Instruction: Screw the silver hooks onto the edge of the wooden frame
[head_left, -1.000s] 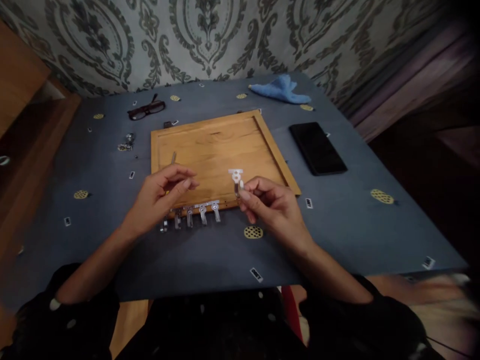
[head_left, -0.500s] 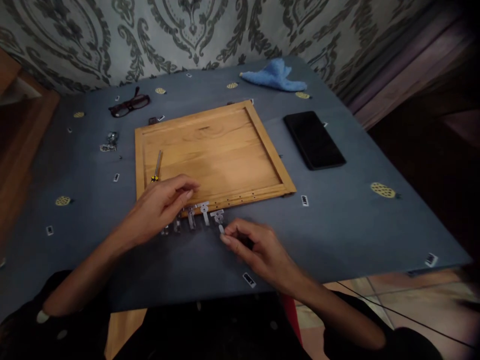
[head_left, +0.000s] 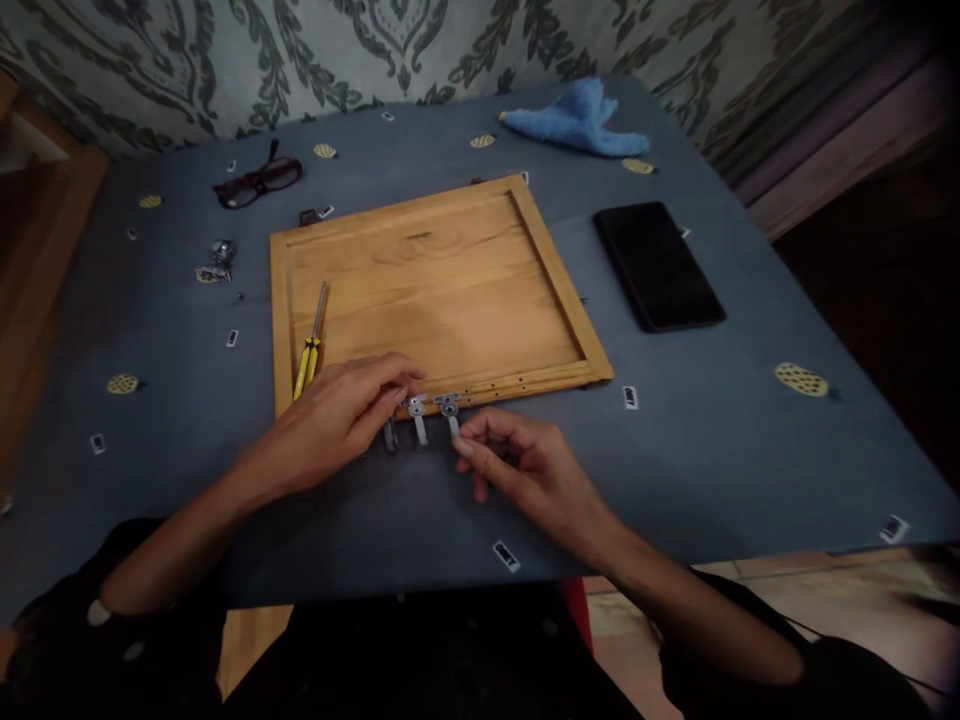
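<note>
A wooden framed panel [head_left: 435, 290] lies flat on the table, with small dark holes along its front rail. My left hand [head_left: 345, 405] rests over the front left of the panel, fingers loosely stretched and thumb apart, near a metal hook [head_left: 419, 420] on the front edge. My right hand [head_left: 517, 450] pinches the lower end of another T-shaped metal hook [head_left: 448, 405] between thumb and index finger. That hook's wide top lies against the front rail. Another hook [head_left: 390, 435] shows partly beside my left thumb. A screwdriver [head_left: 309, 360] with a yellow handle lies on the panel's left side.
Small metal hardware [head_left: 220, 258] is piled to the left. Eyeglasses [head_left: 259, 185] lie at the back left, a blue cloth [head_left: 577, 120] at the back right. A black phone or tablet [head_left: 660, 265] sits right of the panel on the blue tablecloth [head_left: 720, 420].
My right hand has lifted the hook from below the edge up against the front rail. My left hand has shifted slightly right, uncovering the screwdriver handle. The camera view has moved a little.
</note>
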